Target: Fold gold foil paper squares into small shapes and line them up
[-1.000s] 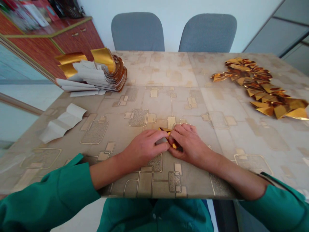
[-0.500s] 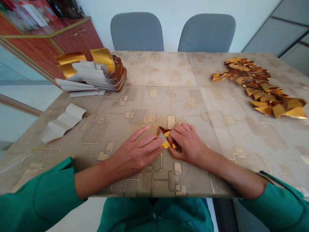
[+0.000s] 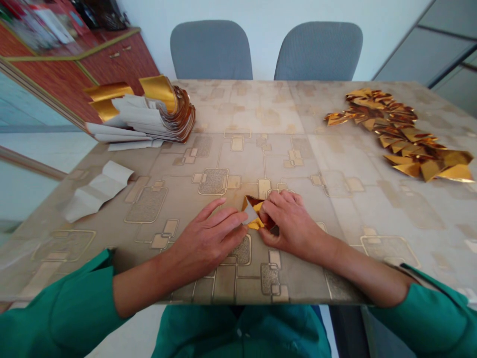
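Note:
A small folded sheet of gold foil paper [image 3: 255, 221] lies on the table in front of me, its pale grey back showing as a triangle on the left. My right hand [image 3: 285, 219] pinches its right side, fingers curled over and hiding that part. My left hand [image 3: 212, 231] rests at the paper's left edge, fingers stretched out and the index fingertip at the edge; whether it touches is hard to tell. Far to the right lies a chain of folded gold foil pieces [image 3: 400, 127]. A thick stack of gold-and-white paper sheets [image 3: 149, 117] sits at the back left.
A creased pale paper [image 3: 99, 191] lies at the table's left. Under everything spreads a patterned tablecloth [image 3: 261, 117]. Beyond the far edge stand two grey chairs [image 3: 211, 49] [image 3: 318, 50]. A reddish wooden cabinet [image 3: 115, 57] is at the back left.
My left hand has drawn back slightly to the left, off the foil paper's face to its edge. My right hand keeps its pinch in the same place.

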Motion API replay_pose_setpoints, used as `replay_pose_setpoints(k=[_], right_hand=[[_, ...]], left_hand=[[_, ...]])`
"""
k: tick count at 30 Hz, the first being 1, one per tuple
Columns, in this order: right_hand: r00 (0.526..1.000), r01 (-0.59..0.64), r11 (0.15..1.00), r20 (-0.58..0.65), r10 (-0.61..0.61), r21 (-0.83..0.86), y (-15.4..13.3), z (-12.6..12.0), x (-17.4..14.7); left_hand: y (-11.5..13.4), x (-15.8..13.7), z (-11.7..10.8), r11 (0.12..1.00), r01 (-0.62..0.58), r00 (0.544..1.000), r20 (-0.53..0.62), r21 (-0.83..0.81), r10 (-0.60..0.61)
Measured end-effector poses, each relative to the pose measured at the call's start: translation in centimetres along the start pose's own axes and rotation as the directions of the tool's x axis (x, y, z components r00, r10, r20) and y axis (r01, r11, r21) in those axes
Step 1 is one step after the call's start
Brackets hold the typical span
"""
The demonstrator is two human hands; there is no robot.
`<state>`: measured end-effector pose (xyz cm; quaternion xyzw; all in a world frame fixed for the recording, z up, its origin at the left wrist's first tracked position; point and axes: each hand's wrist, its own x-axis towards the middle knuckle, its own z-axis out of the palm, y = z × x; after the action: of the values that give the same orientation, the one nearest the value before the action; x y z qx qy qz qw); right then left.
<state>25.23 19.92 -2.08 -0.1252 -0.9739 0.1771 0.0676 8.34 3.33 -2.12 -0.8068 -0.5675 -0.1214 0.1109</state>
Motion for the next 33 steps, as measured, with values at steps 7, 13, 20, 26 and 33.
replay_pose_setpoints(k=[7, 13, 20, 26, 33], right_hand=[[0.993, 0.09, 0.989, 0.068, -0.099, 0.121, 1.3, -1.0, -0.1], [0.985, 0.158, 0.969, 0.043, -0.169, 0.192, 2.2, -1.1, 0.0], [0.977, 0.201, 0.951, 0.016, -0.211, 0.235, 2.4, -1.4, 0.0], [0.973, 0.217, 0.939, 0.021, -0.231, 0.268, 2.8, -1.5, 0.2], [0.955, 0.273, 0.93, 0.05, -0.294, 0.246, 3.6, -2.1, 0.2]], left_hand=[[-0.1, 2.3, -0.3, 0.995, -0.101, 0.995, -0.022, 0.018, 0.101], [-0.3, 4.4, 0.6, 0.982, -0.176, 0.983, -0.038, 0.067, 0.179], [-0.6, 4.4, 0.6, 0.979, -0.186, 0.982, -0.017, 0.088, 0.188], [-0.5, 4.7, 0.7, 0.976, -0.176, 0.984, -0.007, 0.131, 0.178], [-0.6, 4.7, 0.8, 0.99, -0.083, 0.991, -0.091, 0.113, 0.094]])
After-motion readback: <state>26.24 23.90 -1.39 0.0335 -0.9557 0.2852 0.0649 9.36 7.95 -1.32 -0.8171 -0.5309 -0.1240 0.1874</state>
